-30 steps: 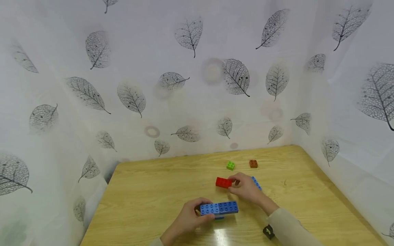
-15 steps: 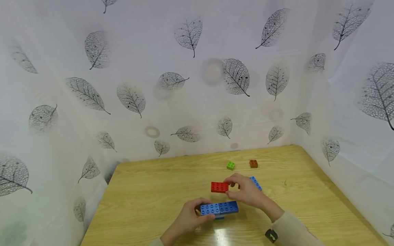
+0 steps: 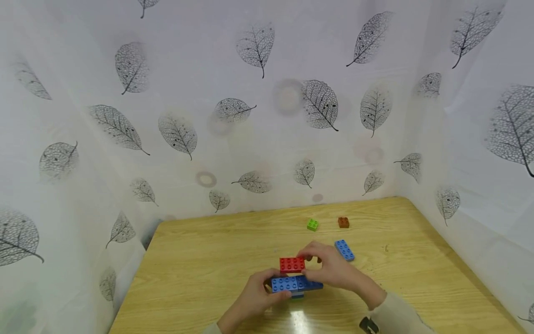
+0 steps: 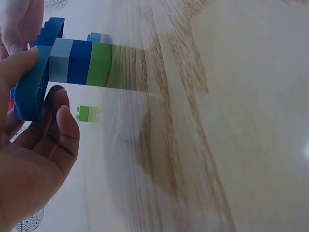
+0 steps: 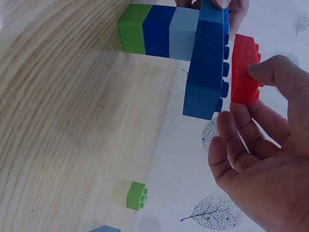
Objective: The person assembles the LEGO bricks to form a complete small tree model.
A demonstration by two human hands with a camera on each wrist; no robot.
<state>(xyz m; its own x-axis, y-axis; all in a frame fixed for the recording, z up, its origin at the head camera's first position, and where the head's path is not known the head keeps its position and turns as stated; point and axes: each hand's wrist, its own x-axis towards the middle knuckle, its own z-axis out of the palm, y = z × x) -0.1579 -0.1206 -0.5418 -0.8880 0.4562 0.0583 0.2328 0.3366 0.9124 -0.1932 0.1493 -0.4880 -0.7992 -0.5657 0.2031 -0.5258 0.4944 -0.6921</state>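
My left hand (image 3: 258,292) grips the left end of a toy brick stack between thumb and fingers. On top, a medium-blue eight-stud brick (image 3: 283,283) and a darker blue brick (image 5: 205,67) lie end to end. Under them, the left wrist view shows a column of a light blue brick (image 4: 60,60), a dark blue brick (image 4: 79,62) and a green brick (image 4: 99,64) at the bottom. My right hand (image 3: 329,266) pinches a red eight-stud brick (image 3: 292,264) by its right end. The red brick hovers close over the blue studs, with a narrow gap in the right wrist view.
Behind the right hand, a blue eight-stud brick (image 3: 344,250) lies on the wooden table (image 3: 200,260). Farther back sit a small lime-green brick (image 3: 312,225) and an orange-brown brick (image 3: 343,222). A white leaf-print curtain (image 3: 267,148) surrounds the table's back and sides.
The right hand has carried the red brick left and nearer, from behind the stack to just over its top. The left hand and the stack have stayed in place.
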